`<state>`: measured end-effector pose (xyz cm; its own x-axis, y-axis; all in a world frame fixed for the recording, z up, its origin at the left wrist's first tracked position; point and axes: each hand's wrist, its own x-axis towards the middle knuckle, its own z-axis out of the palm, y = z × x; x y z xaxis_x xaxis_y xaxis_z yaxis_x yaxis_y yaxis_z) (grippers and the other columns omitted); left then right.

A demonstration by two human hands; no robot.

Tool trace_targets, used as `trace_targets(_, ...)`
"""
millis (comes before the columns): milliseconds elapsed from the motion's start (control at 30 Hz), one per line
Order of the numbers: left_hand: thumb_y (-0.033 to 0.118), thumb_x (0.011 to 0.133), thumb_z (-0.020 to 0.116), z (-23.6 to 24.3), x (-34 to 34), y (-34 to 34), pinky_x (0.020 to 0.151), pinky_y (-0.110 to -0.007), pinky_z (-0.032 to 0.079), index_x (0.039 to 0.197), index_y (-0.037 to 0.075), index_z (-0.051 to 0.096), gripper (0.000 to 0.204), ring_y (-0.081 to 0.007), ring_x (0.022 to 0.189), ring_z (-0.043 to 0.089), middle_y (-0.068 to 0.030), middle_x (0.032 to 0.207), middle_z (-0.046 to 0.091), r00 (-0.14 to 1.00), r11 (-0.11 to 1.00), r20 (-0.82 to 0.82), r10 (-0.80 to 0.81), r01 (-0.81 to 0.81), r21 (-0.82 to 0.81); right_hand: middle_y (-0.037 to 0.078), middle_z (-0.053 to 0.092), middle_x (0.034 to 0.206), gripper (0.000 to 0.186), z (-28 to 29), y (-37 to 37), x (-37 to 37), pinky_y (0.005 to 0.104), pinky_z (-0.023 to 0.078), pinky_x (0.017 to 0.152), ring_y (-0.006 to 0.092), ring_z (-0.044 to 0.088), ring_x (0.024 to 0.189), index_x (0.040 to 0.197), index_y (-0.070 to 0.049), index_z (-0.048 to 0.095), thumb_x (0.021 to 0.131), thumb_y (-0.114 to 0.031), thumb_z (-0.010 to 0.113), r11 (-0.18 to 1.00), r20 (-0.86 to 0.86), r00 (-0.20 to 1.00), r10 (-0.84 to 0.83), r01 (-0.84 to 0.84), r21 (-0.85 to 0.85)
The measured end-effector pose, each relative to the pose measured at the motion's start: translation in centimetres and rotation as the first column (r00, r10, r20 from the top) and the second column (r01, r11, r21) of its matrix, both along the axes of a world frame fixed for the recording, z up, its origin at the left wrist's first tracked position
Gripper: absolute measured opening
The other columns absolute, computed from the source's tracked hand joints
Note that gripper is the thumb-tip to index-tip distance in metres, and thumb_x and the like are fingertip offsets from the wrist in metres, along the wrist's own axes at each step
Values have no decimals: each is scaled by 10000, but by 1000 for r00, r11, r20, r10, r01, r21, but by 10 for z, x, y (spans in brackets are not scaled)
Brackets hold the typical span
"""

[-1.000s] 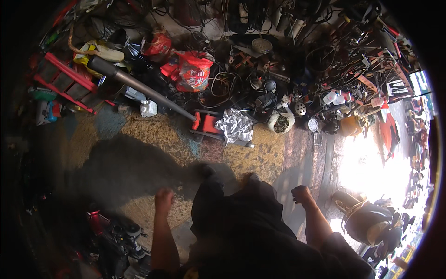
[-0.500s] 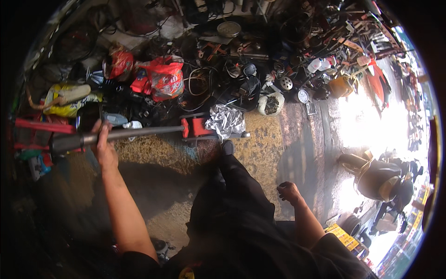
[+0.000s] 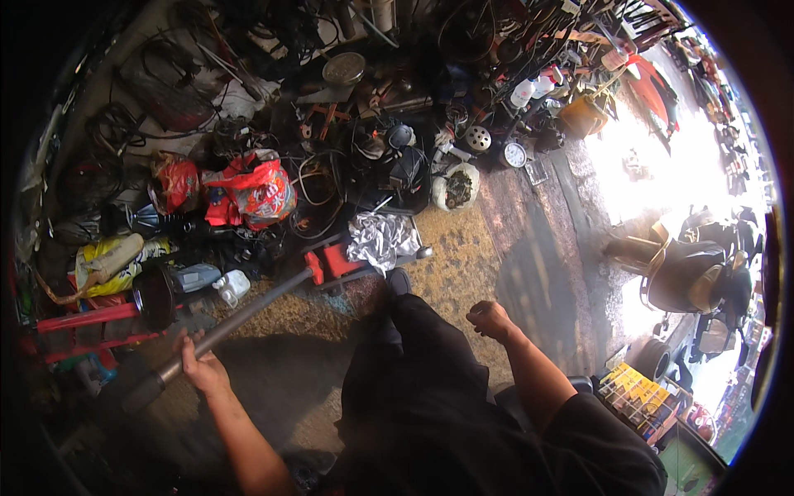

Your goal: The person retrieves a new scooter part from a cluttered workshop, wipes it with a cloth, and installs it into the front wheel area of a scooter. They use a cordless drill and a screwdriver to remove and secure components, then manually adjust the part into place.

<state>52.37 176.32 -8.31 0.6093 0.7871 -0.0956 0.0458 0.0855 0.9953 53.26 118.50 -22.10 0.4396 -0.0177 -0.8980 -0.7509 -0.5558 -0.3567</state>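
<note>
My left hand grips the long grey metal handle of a red floor jack, low at the lower left of the head view. Crumpled silver foil or sheeting covers the jack's far end, beside my dark shoe. My right hand hangs over the floor right of my legs, its fingers curled; whether anything is inside them I cannot make out.
Tools, cables, red bags, white jugs and a red frame crowd the floor's back and left. A motorbike, tire and yellow boxes stand right, on stained floor.
My left hand has taken hold of the jack's handle, which then swung down toward me. My right hand has shifted slightly left and up. The view has turned, moving the surroundings.
</note>
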Motion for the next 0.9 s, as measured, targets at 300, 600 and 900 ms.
trace_targets(300,140,867,611,15,-15,-47,948,-389,451,1116,20,579,278,-220,968,569,-91,1037,565,999,998,-31,-7,9,64,122,702,784,355,-18,-24,-26,324,581,573,188,701,648,1042,20,691,838,-271,691,996,-15,998,-66,65,-65)
trace_targets(600,122,874,651,23,-20,-87,822,-301,453,1072,39,604,219,-145,872,548,-27,950,583,922,903,-150,-356,381,200,114,670,796,306,21,44,-86,324,563,571,205,680,675,1019,46,672,862,-215,652,994,35,994,-99,101,-38)
trace_targets(900,96,884,639,27,-34,-94,753,-290,469,1041,0,619,184,-120,806,556,-31,880,618,838,812,-184,-514,544,212,115,701,786,330,31,75,-128,316,565,566,177,693,658,1039,10,698,849,-260,687,994,33,996,-78,81,-74)
